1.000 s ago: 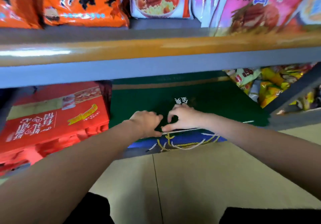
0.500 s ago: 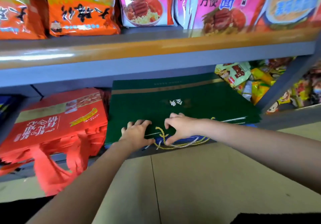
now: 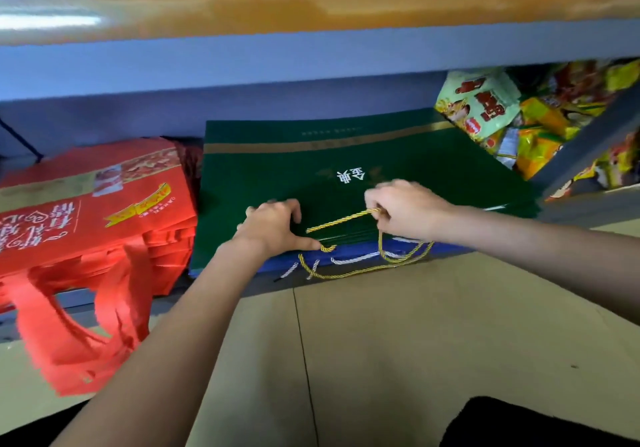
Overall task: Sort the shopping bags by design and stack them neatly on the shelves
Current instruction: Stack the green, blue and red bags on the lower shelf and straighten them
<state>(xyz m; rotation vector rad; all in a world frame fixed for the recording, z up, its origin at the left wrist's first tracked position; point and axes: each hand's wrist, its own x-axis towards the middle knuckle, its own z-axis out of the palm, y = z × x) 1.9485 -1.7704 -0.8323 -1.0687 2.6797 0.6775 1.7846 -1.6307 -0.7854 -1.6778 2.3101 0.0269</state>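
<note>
A stack of flat dark green paper bags (image 3: pixel 304 176) with a gold stripe and white characters lies on the lower shelf, on top of blue bags (image 3: pixel 346 256) whose white cords stick out. My right hand (image 3: pixel 405 211) pinches a gold rope handle (image 3: pixel 343 219) and lifts it over the green stack's front. My left hand (image 3: pixel 273 226) rests on the stack's front edge, thumb at the handle's other end. A pile of red fabric bags (image 3: pixel 90 211) lies to the left, its handles (image 3: pixel 69 335) hanging off the shelf.
The upper shelf's orange and grey front edge (image 3: pixel 311 37) hangs close above the bags. Yellow and green snack packets (image 3: pixel 512 117) fill the right side behind a slanted grey frame bar (image 3: pixel 585 145). Beige tiled floor (image 3: pixel 398 342) lies below.
My right hand has picked up the gold rope handle and raised it over the green stack. My left hand shifted slightly along the front edge. The view dipped lower and closer.
</note>
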